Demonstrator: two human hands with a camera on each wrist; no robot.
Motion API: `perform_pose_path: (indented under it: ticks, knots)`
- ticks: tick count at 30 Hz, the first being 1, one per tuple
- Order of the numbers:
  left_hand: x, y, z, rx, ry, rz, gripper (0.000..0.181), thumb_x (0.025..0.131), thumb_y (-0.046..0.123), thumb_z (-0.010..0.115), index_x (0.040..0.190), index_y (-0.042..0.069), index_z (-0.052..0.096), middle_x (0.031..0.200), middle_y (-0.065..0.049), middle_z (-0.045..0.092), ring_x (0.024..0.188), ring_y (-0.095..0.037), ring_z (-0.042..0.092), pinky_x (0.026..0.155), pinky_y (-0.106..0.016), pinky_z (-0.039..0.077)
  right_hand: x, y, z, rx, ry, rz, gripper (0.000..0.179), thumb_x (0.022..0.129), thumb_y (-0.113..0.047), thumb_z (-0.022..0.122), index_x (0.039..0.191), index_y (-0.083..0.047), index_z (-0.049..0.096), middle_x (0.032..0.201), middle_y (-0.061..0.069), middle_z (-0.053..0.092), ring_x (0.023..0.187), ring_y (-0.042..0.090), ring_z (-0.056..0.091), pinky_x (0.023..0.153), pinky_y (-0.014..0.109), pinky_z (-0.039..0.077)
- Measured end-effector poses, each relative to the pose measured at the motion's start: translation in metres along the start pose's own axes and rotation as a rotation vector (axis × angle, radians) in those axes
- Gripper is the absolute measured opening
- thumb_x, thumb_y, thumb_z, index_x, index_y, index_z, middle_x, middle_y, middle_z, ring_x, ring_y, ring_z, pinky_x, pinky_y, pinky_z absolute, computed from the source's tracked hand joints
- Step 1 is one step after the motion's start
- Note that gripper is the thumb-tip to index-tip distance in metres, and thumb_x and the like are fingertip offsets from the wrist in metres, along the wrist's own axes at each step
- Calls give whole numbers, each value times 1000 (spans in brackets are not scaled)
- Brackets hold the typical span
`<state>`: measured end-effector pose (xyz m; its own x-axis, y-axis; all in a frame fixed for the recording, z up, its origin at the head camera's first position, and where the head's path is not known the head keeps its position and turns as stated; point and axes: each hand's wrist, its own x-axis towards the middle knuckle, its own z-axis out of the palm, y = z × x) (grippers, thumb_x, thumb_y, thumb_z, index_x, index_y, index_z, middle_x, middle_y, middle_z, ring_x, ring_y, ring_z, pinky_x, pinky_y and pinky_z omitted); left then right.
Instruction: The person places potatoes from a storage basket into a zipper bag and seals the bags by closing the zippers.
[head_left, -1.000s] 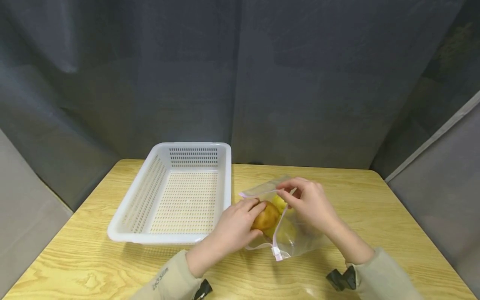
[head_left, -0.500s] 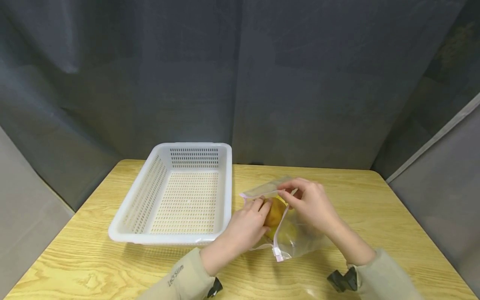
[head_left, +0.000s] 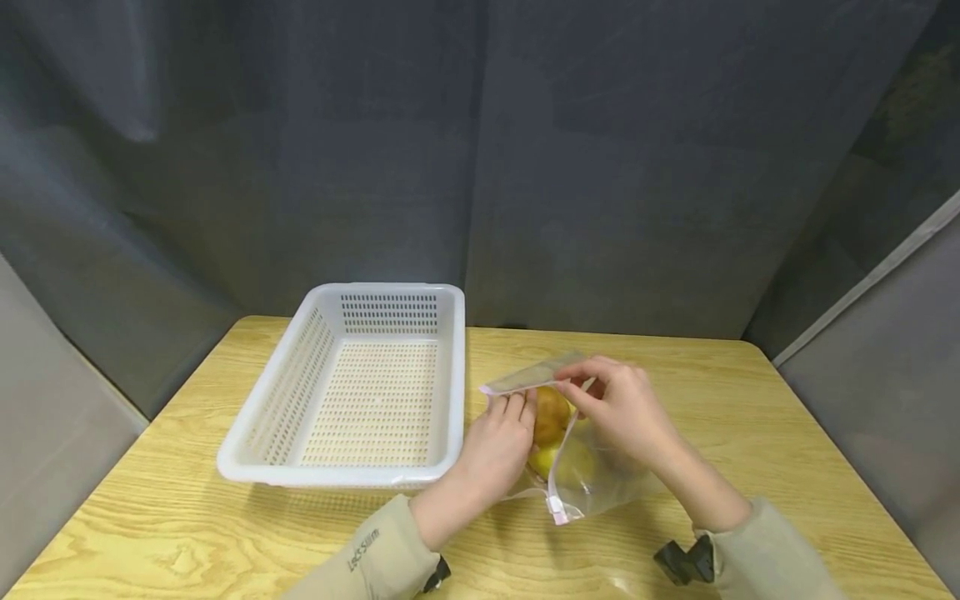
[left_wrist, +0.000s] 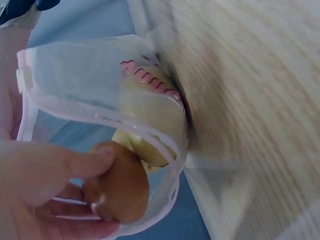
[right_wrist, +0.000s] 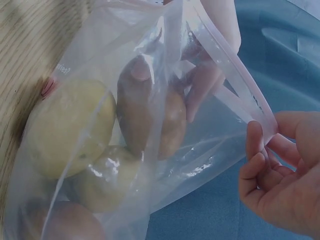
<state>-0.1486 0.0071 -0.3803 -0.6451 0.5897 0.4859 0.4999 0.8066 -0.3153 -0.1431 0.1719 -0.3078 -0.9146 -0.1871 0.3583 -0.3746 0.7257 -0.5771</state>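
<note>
A clear zip bag (head_left: 611, 487) with a pinkish zip edge lies on its side, mouth facing left. My right hand (head_left: 618, 404) pinches the upper rim between thumb and fingers and holds the mouth apart. Reaching in at the mouth, my left hand (head_left: 491, 454) holds an orange-brown fruit (left_wrist: 125, 192), thumb on one side and fingers on the other. Deeper in the bag, the right wrist view shows a large yellow fruit (right_wrist: 75, 127), a smaller yellow fruit (right_wrist: 110, 177) and a reddish-brown round thing (right_wrist: 75, 225), blurred by the plastic. A slider (head_left: 556, 507) sits at the zip's near end.
A white perforated plastic basket (head_left: 455, 375) stands left of the bag, with nothing inside. Both rest on a wood-grain table (head_left: 705, 400). Dark grey curtains (head_left: 600, 167) hang behind the table, and lighter panels flank it.
My left hand has moved right and slightly away from me, carrying the orange-brown fruit further into the bag. A yellow fruit below it now shows more. The right hand keeps its hold on the rim.
</note>
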Motion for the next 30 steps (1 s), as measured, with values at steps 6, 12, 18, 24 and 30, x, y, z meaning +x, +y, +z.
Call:
perform_pose_path:
  ticks: [6, 12, 18, 24, 30]
  knots:
    - [-2, 3, 3, 163, 28, 13, 49, 78, 18, 63, 123, 1, 54, 94, -4, 53, 78, -14, 51, 70, -18, 49, 0, 1, 2, -8, -5, -7, 14, 83, -19, 65, 93, -10, 69, 86, 1, 65, 53, 10, 57, 47, 21, 44]
    - [-3, 2, 6, 177, 68, 21, 46, 78, 16, 63, 121, 1, 56, 96, -4, 52, 81, -13, 51, 70, -17, 47, 0, 0, 3, -12, 8, -9, 13, 83, -19, 66, 92, -10, 70, 85, 1, 66, 51, 8, 56, 47, 21, 44]
    - [-7, -1, 5, 110, 90, 41, 44, 76, 12, 66, 118, 3, 57, 93, -3, 52, 80, -11, 51, 59, -13, 45, 0, 0, 2, -10, 5, -8, 13, 83, -18, 66, 92, -10, 70, 85, 1, 66, 51, 7, 55, 47, 21, 44]
    - [-10, -5, -4, -18, 135, 74, 35, 70, 8, 69, 104, 7, 60, 88, -1, 53, 73, -11, 50, 57, -17, 44, 0, -1, 1, -3, 3, -3, 14, 83, -19, 66, 93, -10, 70, 85, 1, 65, 52, 12, 57, 47, 21, 43]
    - [-15, -18, -19, -137, 185, 67, 19, 71, 15, 70, 87, 11, 62, 80, 1, 54, 69, -11, 52, 55, -20, 43, 0, 0, 2, -2, -3, 5, 13, 83, -20, 66, 93, -11, 70, 84, 0, 65, 52, 9, 56, 48, 21, 44]
